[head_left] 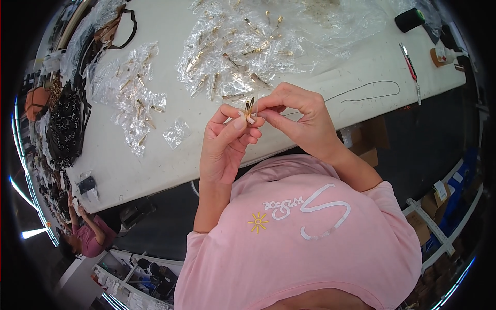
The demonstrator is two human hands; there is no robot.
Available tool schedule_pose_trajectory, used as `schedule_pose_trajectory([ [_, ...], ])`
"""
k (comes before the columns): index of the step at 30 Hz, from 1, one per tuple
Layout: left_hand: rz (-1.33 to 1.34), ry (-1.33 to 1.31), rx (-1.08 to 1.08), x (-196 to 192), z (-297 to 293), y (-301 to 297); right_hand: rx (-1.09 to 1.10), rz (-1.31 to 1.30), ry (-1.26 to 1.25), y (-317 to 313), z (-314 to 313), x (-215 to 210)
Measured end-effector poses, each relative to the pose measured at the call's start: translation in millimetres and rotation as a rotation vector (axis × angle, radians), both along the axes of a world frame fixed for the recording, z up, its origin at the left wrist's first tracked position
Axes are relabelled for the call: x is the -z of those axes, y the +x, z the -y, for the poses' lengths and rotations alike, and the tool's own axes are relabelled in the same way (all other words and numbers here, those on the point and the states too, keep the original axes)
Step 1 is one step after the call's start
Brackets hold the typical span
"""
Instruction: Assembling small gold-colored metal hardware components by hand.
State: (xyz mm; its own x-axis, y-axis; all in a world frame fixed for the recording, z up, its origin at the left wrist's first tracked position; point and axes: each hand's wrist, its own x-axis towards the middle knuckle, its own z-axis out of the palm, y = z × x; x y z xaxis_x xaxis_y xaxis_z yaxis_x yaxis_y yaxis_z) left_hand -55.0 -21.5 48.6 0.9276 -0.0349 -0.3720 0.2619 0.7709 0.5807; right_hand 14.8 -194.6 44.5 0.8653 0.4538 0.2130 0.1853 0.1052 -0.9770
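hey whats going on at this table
A person in a pink shirt holds a small gold metal clip between both hands over a white table. The left hand pinches it from below; the right hand works at its top. Heaps of the same clips in clear plastic bags lie behind.

Bags crowd the far worktop, near edge is open

Bare worktop [155, 160] lies left of the hands; clear bags [243, 46] and a smaller bag pile [132, 93] block farther reaches, with scissors [409, 64] and thread [367, 93] lying right.
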Motion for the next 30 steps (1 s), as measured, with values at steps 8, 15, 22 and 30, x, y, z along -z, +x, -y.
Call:
schedule_pose_trajectory([
  [8, 0.120, 0.384, -0.030, -7.7, 6.3, 0.9, -0.073, -0.169, 0.016, 1.8, 3.7, -1.1],
  [15, 0.155, 0.518, -0.049, -14.5, 7.0, 5.4, -0.188, -0.271, 0.058, 10.3, 2.5, -9.2],
  [22, 0.181, 0.516, -0.059, -7.0, 3.9, 2.2, -0.137, -0.192, 0.027, 1.5, -4.8, -21.3],
  [30, 0.137, 0.589, -0.019, -5.9, 1.3, -3.4, -0.079, 0.375, -0.254, 10.9, -7.2, -25.6],
])
